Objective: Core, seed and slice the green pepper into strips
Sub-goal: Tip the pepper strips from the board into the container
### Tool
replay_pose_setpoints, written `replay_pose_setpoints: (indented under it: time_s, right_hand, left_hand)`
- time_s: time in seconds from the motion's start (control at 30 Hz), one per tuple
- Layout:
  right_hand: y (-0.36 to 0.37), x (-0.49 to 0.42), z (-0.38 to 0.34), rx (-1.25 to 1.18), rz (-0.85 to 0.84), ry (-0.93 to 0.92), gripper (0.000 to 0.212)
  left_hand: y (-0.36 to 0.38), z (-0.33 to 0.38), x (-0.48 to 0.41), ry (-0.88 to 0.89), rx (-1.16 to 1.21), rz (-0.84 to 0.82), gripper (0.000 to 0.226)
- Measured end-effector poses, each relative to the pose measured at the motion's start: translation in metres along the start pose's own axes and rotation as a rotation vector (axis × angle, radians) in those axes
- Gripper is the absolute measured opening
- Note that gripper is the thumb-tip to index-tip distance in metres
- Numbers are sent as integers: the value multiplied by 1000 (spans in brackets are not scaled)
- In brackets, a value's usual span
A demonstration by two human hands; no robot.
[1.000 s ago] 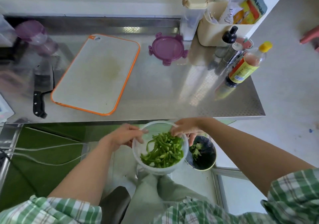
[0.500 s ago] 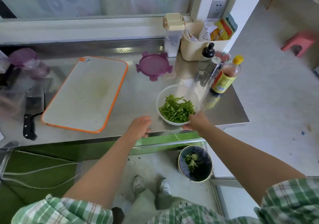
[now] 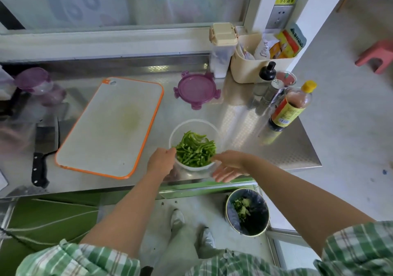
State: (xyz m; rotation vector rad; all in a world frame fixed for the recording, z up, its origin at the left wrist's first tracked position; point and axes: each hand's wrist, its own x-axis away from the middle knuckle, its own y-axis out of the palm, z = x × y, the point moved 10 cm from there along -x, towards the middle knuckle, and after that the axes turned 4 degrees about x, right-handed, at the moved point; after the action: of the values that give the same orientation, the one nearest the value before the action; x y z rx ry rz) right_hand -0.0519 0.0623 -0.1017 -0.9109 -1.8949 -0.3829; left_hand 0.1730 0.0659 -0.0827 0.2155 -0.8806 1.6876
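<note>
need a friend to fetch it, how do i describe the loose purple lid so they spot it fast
On the steel counter, look just right of the orange-edged cutting board. The lid lies flat there alone, round with four clip tabs, unlike the purple-lidded tub at far left.

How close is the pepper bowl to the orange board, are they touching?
Apart. The head view shows bare steel counter between the bowl and the cutting board, clear of its orange edge.

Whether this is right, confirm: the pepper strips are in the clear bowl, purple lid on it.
Wrong: the head view shows the purple lid lying on the counter behind the clear bowl, apart. The pepper strips are in it.
</note>
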Motion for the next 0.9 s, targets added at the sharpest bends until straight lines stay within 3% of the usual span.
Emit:
replay_pose_setpoints:
  time_s: [0.03,0.1,0.17,0.23,0.33,0.43,0.6,0.73,0.9]
  right_hand:
    - [-8,1,-3,63,2,29,57]
    - [-38,0,-18,91,168,42,70]
    - [-79,-3,-45,102,471,-48,62]
    - [-99,-5,-83,157,654,-177,46]
    - [-83,-25,-137,321,604,-307,30]
    - [-57,-55,-175,500,520,-396,37]
    - [-55,-112,-179,677,493,-215,51]
    - [-55,-135,-169,739,421,-78,59]
    - [-59,-119,-181,795,553,-111,54]
  left_hand:
    - [-8,-4,-11,-7,-44,20,43]
    - [-24,-3,-29,0,-122,62,37]
    - [-39,17,-35,37,-173,97,22]
    - [-50,36,-48,75,-213,109,21]
    - [-58,53,-76,107,-327,115,30]
    - [-61,53,-105,95,-423,88,34]
    - [-62,23,-137,-33,-660,23,47]
    - [-60,15,-152,-33,-687,-10,46]
    - [-61,14,-161,-22,-652,-29,40]
